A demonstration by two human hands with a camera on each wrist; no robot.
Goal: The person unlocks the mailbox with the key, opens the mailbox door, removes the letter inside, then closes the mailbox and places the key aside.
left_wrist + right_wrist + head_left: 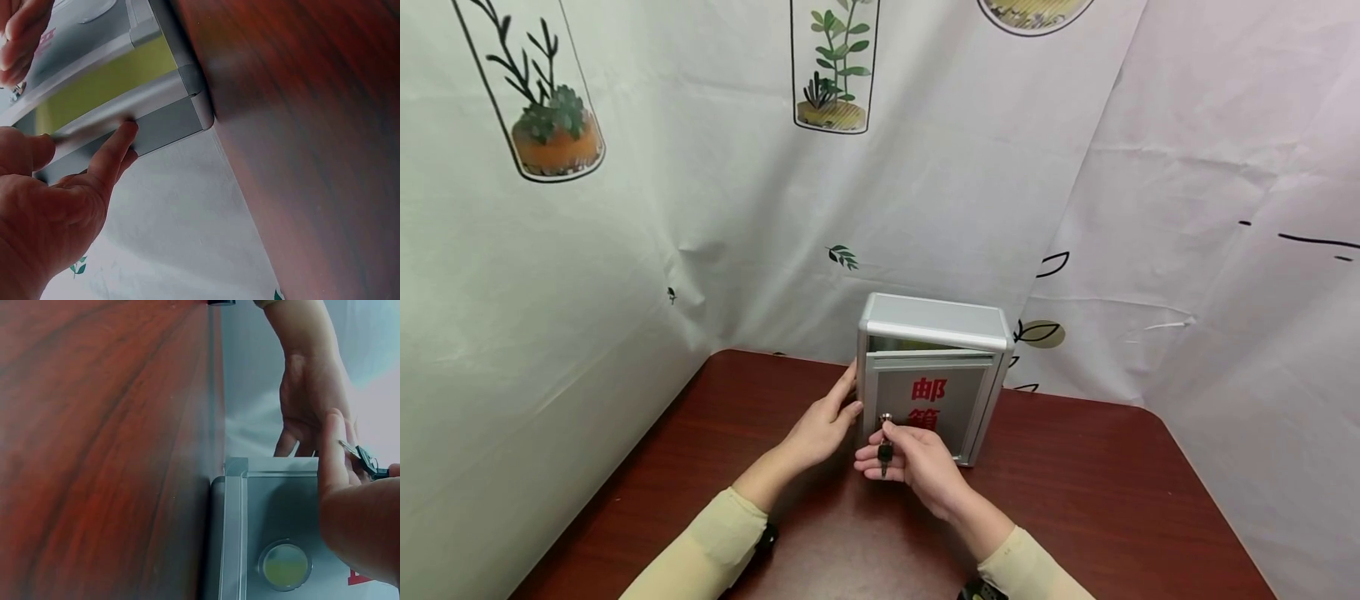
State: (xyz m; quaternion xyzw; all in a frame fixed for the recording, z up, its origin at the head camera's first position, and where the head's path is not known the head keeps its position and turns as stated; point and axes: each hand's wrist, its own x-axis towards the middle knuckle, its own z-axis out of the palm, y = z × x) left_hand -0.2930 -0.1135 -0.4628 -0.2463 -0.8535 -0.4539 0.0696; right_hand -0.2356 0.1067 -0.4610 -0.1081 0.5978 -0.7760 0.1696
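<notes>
A silver-grey metal mailbox with red characters on its front stands upright on the table. Its front door is ajar, with a gap along the top, and yellow-green shows inside the gap in the left wrist view. My left hand rests against the box's left side, fingers extended along it and thumb near the front edge. At the lock on the door's left, my right hand pinches a key between thumb and finger. A second key with a black head dangles over the palm. A round window marks the door's lower part.
The dark red wooden table extends on both sides of the box. White cloth walls with plant prints rise behind and beside it. Black bands sit by both sleeve cuffs.
</notes>
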